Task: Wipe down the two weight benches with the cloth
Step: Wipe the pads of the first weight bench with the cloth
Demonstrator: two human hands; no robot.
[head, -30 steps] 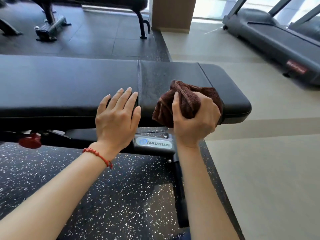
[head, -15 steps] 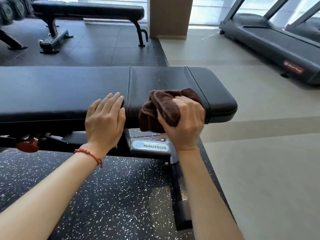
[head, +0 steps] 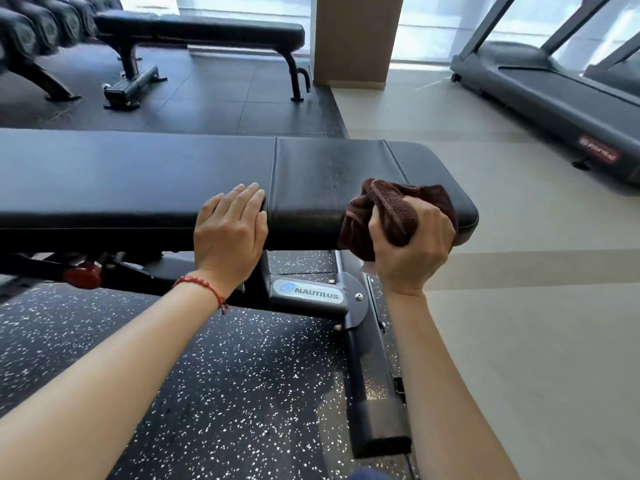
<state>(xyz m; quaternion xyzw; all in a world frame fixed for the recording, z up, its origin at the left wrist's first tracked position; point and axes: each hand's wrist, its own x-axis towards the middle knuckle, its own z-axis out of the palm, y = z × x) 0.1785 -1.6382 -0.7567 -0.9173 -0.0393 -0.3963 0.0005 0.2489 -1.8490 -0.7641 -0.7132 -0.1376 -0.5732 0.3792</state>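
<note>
The near weight bench (head: 145,181) runs across the middle of the frame, its short end pad at centre right. I have the brown cloth (head: 391,213) bunched in my right hand (head: 412,251), fingers curled round it, pressing it onto the front edge of that end pad. My left hand (head: 230,233) lies flat on the bench's front edge just left of the seam, fingers straight and holding nothing; I take it to be bracing. The two hands sit apart, with one pad panel between them.

I judge the step in hand to be wiping the end of this first bench. A dull, streaky patch shows on the panel between my hands, though I cannot tell whether it is damp or wear. Next I would draw the cloth leftward along the long pad, which means lifting the left hand out of its path. The second bench (head: 201,29) stands in the upper left, well apart, and waits for its turn.
</note>
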